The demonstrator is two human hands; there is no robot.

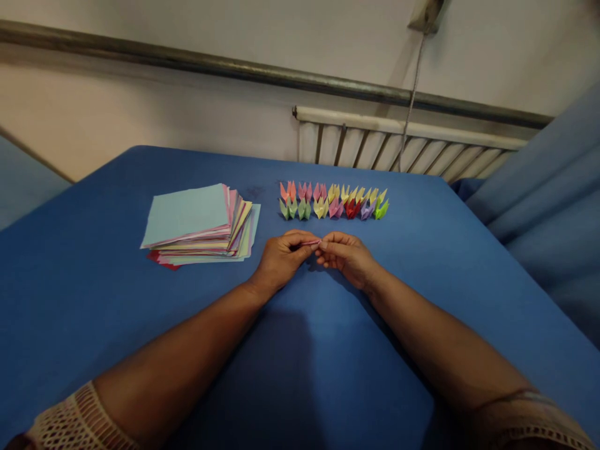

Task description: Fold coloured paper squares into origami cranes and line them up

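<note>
Between my two hands is a small folded piece of pink paper (310, 242), mostly covered by my fingers. My left hand (282, 261) pinches it between thumb and fingers from the left. From the right, my right hand (348, 256) grips its other end with thumb and forefinger, the fingertips of both hands nearly meeting. Just beyond them stand two rows of folded paper cranes (336, 209) in red, pink, yellow, green and purple. A thick stack of coloured paper sheets (190, 215), light blue on top, lies to the left of my left hand.
The blue table (384, 362) spreads under everything. Behind its far edge are a white radiator (356, 119) and a metal pipe (225, 65) along the wall. A cord (412, 87) hangs down by the radiator. Blue curtain (553, 187) hangs at the right.
</note>
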